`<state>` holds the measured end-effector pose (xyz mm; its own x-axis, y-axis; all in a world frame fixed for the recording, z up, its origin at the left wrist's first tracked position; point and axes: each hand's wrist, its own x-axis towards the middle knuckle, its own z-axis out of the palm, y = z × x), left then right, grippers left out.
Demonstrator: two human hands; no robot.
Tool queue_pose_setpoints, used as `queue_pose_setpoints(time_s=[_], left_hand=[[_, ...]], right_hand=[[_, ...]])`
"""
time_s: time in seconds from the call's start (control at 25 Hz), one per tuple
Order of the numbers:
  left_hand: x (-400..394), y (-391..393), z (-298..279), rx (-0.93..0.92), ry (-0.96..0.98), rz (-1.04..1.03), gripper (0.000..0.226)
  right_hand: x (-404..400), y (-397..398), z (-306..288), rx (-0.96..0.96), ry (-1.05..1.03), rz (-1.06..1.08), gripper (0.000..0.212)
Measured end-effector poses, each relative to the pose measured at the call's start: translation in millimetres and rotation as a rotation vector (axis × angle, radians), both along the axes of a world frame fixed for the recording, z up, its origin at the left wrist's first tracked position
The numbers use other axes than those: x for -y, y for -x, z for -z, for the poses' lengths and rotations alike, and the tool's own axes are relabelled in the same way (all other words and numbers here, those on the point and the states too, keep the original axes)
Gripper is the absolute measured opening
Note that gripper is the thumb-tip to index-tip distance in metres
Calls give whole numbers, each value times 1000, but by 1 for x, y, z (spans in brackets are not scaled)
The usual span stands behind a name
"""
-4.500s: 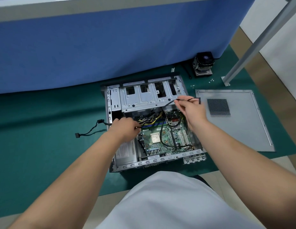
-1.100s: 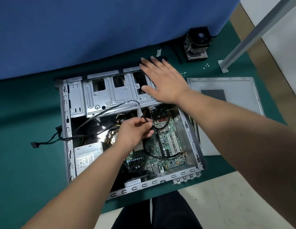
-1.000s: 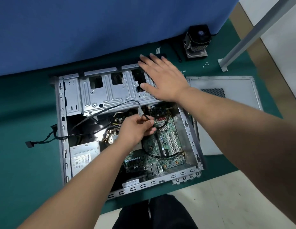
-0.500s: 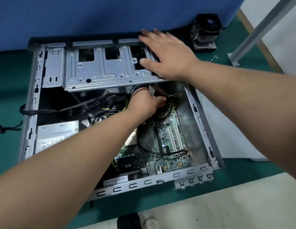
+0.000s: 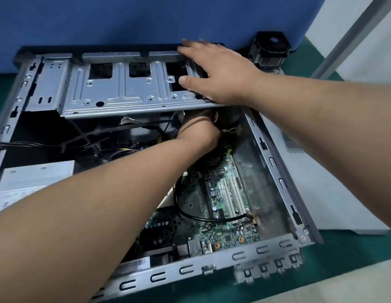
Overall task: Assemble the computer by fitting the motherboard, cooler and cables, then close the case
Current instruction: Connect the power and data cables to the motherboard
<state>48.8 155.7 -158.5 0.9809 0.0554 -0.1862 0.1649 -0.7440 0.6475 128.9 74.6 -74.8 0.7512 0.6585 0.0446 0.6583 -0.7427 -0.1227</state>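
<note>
Cable-fitting, by my guess: his right hand (image 5: 220,75) lies flat on the drive cage (image 5: 129,88) at twelve o'clock while the left hand (image 5: 199,132) reaches beneath it (grip hidden) above the seated motherboard (image 5: 223,206), needing careful connector alignment next.

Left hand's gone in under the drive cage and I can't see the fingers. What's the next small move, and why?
Probably keep the right hand flat on the drive cage to steady the case, and let the left hand seat its cable by feel at the motherboard's far edge. The left fingers are hidden under the cage, so the grip cannot be checked. The cooler sits outside the case, not yet fitted.
</note>
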Motion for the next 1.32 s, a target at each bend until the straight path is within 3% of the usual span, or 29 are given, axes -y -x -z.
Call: queue_pose_setpoints(time_s=[0.24, 0.48, 1.32], left_hand=[[-1, -8, 7, 9, -7, 28, 47], [3, -2, 13, 69, -37, -1, 33], [5, -4, 17, 100, 18, -6, 27]], right_hand=[[0, 0, 0, -8, -18, 6, 72], [0, 2, -1, -14, -27, 9, 72], [0, 6, -4, -30, -35, 24, 70]])
